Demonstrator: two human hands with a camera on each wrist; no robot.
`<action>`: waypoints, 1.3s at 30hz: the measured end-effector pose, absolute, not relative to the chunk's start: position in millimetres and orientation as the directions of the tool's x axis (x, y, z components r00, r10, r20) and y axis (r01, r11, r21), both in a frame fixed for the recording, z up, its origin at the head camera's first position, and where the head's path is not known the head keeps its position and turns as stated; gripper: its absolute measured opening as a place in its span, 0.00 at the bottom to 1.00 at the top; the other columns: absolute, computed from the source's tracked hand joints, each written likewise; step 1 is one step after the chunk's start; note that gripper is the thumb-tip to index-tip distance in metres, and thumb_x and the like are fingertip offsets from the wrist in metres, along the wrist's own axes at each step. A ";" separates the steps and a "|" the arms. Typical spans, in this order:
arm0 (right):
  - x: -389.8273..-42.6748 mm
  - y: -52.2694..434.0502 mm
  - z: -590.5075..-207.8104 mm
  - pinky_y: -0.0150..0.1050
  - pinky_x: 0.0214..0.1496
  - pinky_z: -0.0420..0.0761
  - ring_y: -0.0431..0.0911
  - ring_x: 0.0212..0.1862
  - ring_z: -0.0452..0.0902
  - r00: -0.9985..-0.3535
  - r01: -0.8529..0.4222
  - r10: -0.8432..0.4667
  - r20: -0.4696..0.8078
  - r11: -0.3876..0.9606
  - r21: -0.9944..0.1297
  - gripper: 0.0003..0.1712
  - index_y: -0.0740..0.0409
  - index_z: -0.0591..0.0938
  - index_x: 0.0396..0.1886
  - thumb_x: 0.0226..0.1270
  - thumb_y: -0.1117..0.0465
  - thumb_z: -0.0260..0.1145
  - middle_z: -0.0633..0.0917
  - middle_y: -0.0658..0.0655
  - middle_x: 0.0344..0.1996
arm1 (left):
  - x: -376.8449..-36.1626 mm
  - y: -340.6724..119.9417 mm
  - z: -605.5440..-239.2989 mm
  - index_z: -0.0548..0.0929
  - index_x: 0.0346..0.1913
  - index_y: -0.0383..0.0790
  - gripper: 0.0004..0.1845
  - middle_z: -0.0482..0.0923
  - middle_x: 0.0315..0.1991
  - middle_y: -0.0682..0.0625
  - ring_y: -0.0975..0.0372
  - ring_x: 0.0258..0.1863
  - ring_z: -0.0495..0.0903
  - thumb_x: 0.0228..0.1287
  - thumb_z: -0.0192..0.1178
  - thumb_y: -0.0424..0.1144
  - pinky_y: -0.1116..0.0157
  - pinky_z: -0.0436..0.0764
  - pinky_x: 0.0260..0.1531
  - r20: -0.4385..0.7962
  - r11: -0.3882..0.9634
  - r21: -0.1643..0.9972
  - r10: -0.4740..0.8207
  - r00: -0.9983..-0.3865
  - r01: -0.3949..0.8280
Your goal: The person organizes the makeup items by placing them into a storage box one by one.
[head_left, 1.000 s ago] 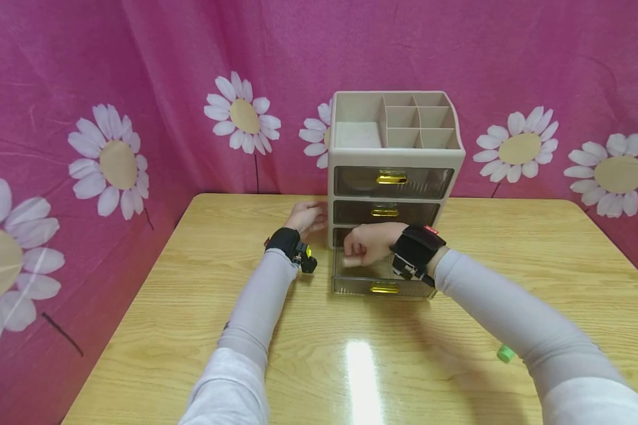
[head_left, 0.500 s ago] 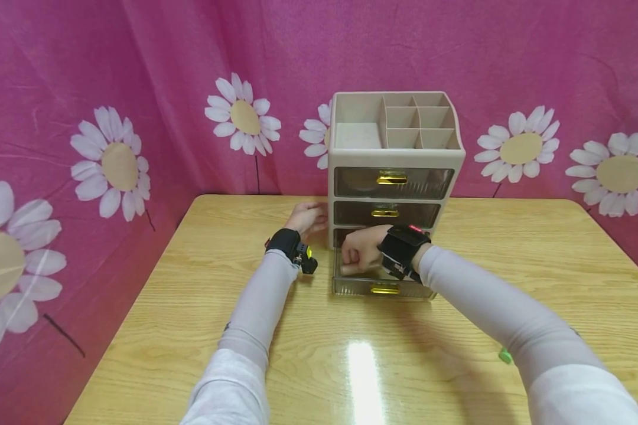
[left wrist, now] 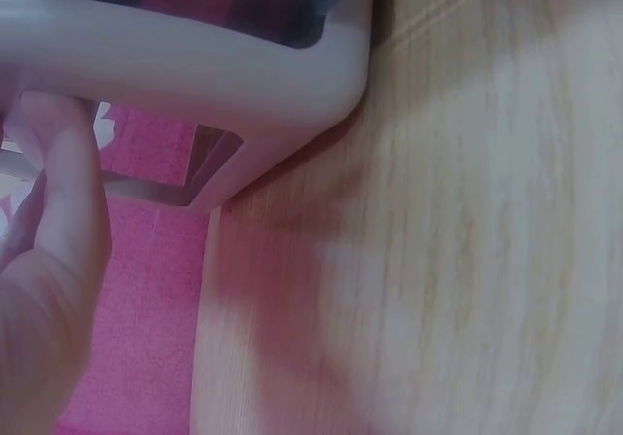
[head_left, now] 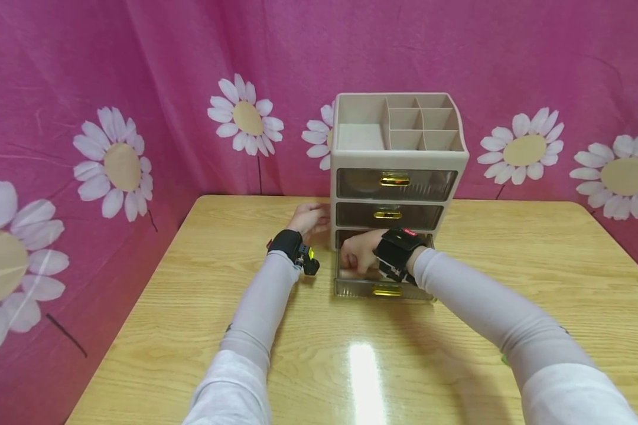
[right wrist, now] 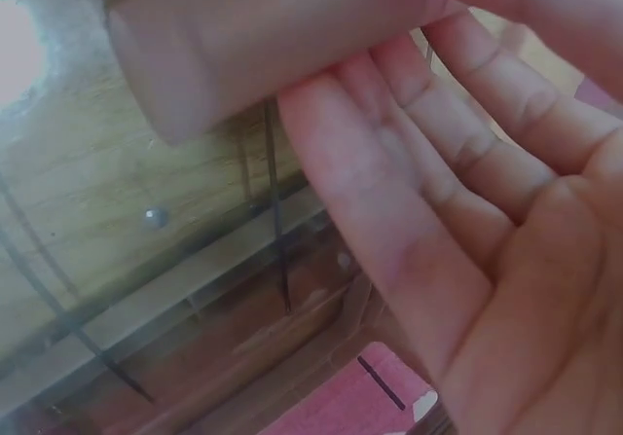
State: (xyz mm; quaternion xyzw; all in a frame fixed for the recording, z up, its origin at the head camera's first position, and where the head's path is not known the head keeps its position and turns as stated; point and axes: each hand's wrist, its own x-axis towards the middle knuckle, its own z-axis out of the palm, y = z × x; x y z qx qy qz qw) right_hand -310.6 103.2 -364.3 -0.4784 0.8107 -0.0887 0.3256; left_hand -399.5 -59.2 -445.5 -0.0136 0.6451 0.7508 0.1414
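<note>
A beige drawer organizer [head_left: 399, 156] stands at the back of the table, its bottom drawer [head_left: 358, 289] pulled out toward me. My right hand [head_left: 363, 251] is inside that drawer on its left side. Between its thumb and fingers it pinches a smooth pinkish-beige cylinder [right wrist: 234, 51], whose exact kind I cannot tell. The cylinder lies close to the clear drawer bottom; whether it touches is unclear. At the organizer's left side, my left hand [head_left: 311, 218] rests with its fingers against the frame [left wrist: 165, 60], fairly straight. Some of its fingertips are hidden.
Two upper drawers [head_left: 396, 184] with gold handles are closed. The organizer's top has divided compartments [head_left: 425, 121]. A small green object [head_left: 505, 359] lies on the wooden table [head_left: 308, 354], mostly covered by the right sleeve. A pink daisy-print cloth [head_left: 292, 53] hangs behind.
My right hand has moved left and lower into the open drawer with the cylinder. The right sleeve now covers more of the green object. My left hand has stayed against the organizer.
</note>
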 end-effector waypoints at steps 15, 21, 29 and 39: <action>-323.8 109.4 -378.9 0.28 0.27 0.75 0.36 0.25 0.72 -0.321 -0.634 -0.816 -0.480 0.562 -0.531 0.10 0.66 0.80 0.29 0.42 0.75 0.64 0.80 0.53 0.21 | -509.8 -64.4 -559.2 0.79 0.50 0.44 0.19 0.81 0.40 0.44 0.55 0.39 0.81 0.53 0.66 0.38 0.60 0.82 0.37 -0.156 -0.214 0.952 0.272 -0.950 -0.218; -303.7 109.5 -351.7 0.26 0.32 0.73 0.36 0.28 0.71 -0.334 -0.640 -0.810 -0.483 0.571 -0.515 0.14 0.72 0.79 0.36 0.45 0.74 0.66 0.82 0.62 0.28 | -444.5 -59.3 -488.8 0.74 0.57 0.35 0.18 0.80 0.44 0.41 0.55 0.41 0.80 0.63 0.54 0.33 0.61 0.82 0.39 -0.198 -0.135 0.964 0.201 -0.959 -0.228; -299.3 115.1 -335.0 0.32 0.39 0.76 0.40 0.34 0.74 -0.403 -0.700 -0.800 -0.445 0.583 -0.413 0.16 0.66 0.78 0.42 0.53 0.66 0.67 0.81 0.54 0.29 | -377.2 -56.3 -417.4 0.71 0.60 0.35 0.20 0.75 0.53 0.41 0.54 0.50 0.76 0.66 0.51 0.32 0.61 0.77 0.50 -0.257 -0.063 0.960 0.177 -0.950 -0.271; -262.9 143.9 -295.4 0.47 0.56 0.72 0.54 0.53 0.73 -0.524 -0.780 -0.828 -0.200 0.560 -0.279 0.23 0.67 0.73 0.54 0.60 0.63 0.64 0.78 0.62 0.50 | -330.3 -56.0 -367.3 0.61 0.65 0.30 0.23 0.67 0.60 0.36 0.51 0.57 0.70 0.69 0.45 0.29 0.60 0.73 0.55 -0.286 -0.031 0.954 0.195 -0.938 -0.297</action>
